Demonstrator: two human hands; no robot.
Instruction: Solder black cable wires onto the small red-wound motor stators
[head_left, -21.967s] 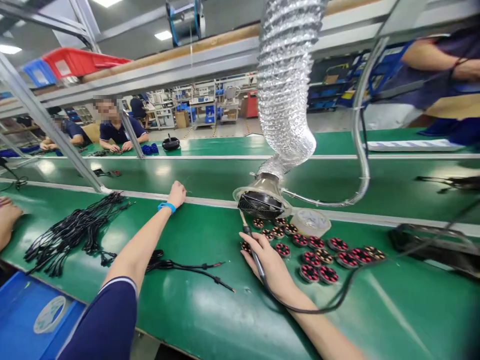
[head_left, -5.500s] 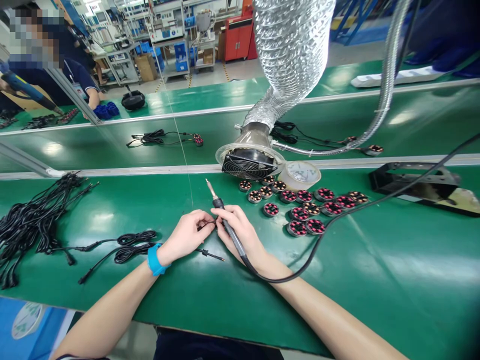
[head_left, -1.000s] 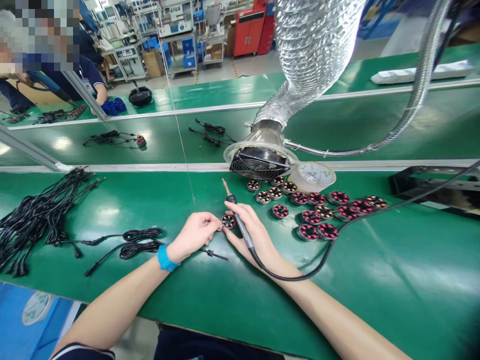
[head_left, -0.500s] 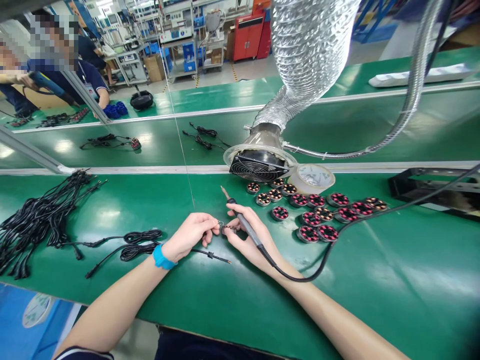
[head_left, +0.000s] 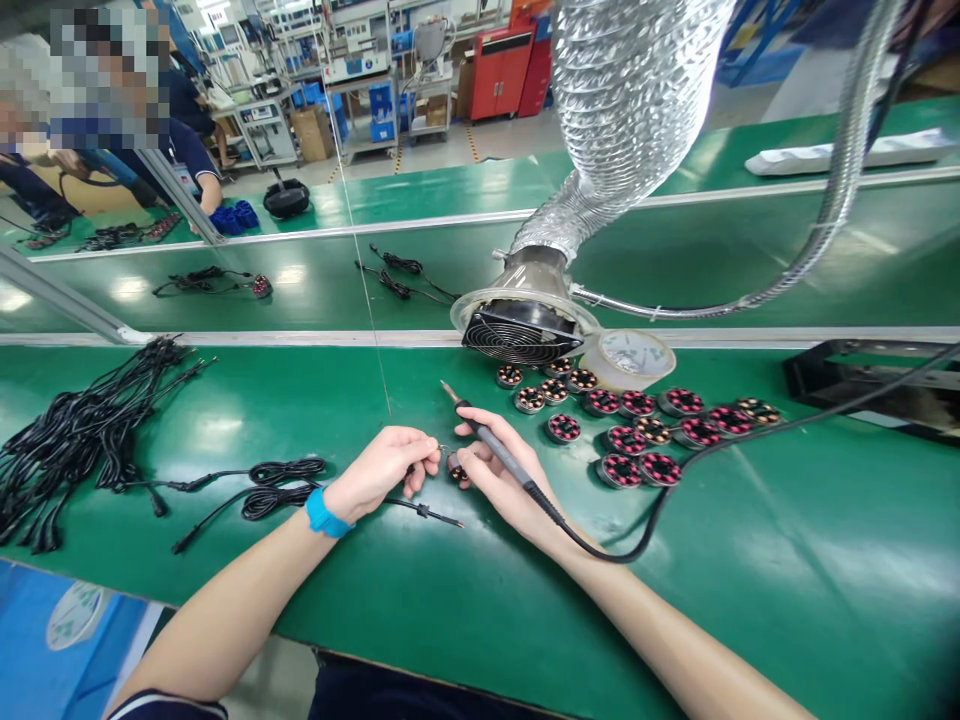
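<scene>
My left hand is closed in a pinch on thin wire leads of a small motor stator. A blue band circles that wrist. My right hand holds the stator between thumb and fingers, which cover much of it. Across the same hand lies a soldering iron, its bare tip pointing up and left, away from the wires. Its cord runs off to the right. Under my left hand, a black cable with a stripped end sticks out on the green bench.
Several round motor stators stand right of my hands. Above them hang an extractor fan and foil duct, beside a solder-like spool. Black cables pile at left; two coiled cables lie nearer. A co-worker sits across.
The stator has turned in my right fingers, so more of its dark, copper-wound side shows. My left hand stays almost in place, and the soldering iron has shifted slightly.
</scene>
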